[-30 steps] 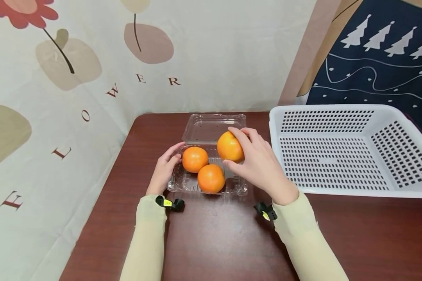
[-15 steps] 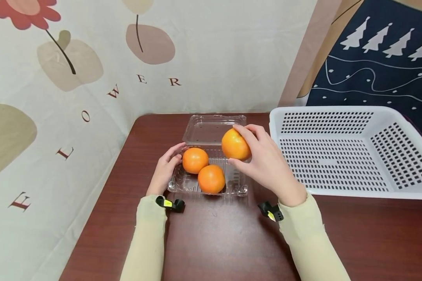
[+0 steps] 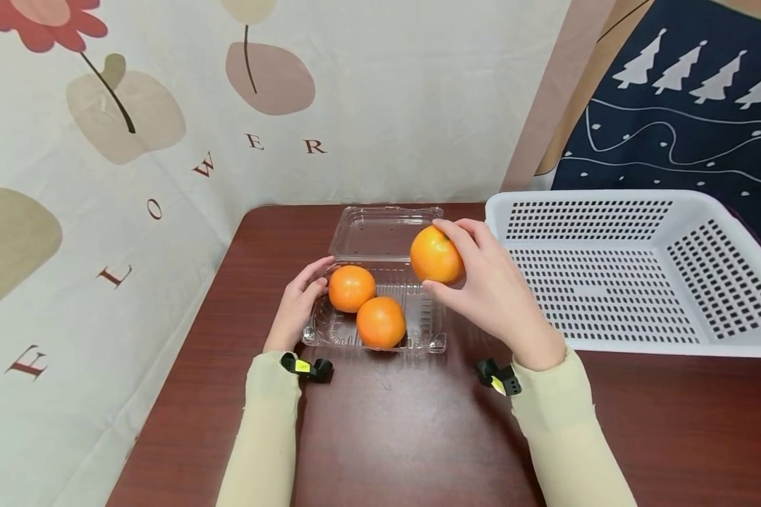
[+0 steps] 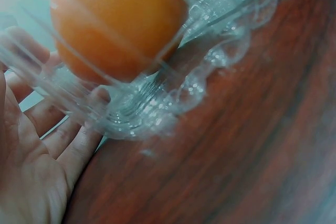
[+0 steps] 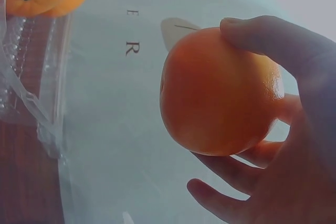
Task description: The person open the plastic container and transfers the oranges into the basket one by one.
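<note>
My right hand [image 3: 491, 285] grips an orange [image 3: 436, 255] between thumb and fingertips, above the right back part of a clear plastic clamshell box [image 3: 425, 320]. In the right wrist view the held orange [image 5: 220, 93] is off any surface. Two more oranges lie in the box, touching: one at the back left [image 3: 351, 289] and one nearer the front [image 3: 381, 322]. My left hand [image 3: 297, 306] rests against the box's left side. Its fingers [image 4: 79, 142] lie spread along the outside of the clear wall in the left wrist view.
The box's lid [image 3: 387, 232] is folded back flat behind it. A large white perforated basket [image 3: 609, 345] stands at the right of the brown table [image 3: 387, 422]. A printed cloth [image 3: 406, 98] hangs right behind the table's back edge.
My right hand has carried its orange to the right and slightly up, away from the other two. The left hand, the box and the two lying oranges have stayed in place.
</note>
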Available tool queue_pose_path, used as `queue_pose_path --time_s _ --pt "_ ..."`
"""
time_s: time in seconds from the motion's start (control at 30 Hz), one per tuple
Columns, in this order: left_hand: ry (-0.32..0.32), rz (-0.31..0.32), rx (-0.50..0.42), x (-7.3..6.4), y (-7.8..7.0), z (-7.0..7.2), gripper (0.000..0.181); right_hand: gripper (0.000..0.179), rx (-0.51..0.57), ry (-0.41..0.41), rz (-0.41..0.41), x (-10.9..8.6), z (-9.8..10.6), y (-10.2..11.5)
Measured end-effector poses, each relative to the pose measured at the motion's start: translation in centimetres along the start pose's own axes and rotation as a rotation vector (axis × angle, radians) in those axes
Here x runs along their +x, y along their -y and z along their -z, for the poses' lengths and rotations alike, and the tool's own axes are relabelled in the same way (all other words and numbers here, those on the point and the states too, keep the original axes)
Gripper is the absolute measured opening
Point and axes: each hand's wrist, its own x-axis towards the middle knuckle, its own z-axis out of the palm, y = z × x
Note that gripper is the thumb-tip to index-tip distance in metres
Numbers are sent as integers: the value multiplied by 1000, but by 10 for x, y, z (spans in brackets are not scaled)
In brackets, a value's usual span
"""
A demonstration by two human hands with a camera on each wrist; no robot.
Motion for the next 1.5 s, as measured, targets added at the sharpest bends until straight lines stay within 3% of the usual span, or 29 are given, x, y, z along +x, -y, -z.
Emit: queue_pose_path --time_s 0.3,0.67,1.5 --pt "8 -18 -13 -6 -19 -3 38 72 15 0 -42 0 10 -4" --pt "8 -36 9 -5 -20 1 38 72 13 10 -91 0 15 -12" --pt "14 -9 3 -4 -18 -1 37 72 -23 1 -120 -7 26 -22"
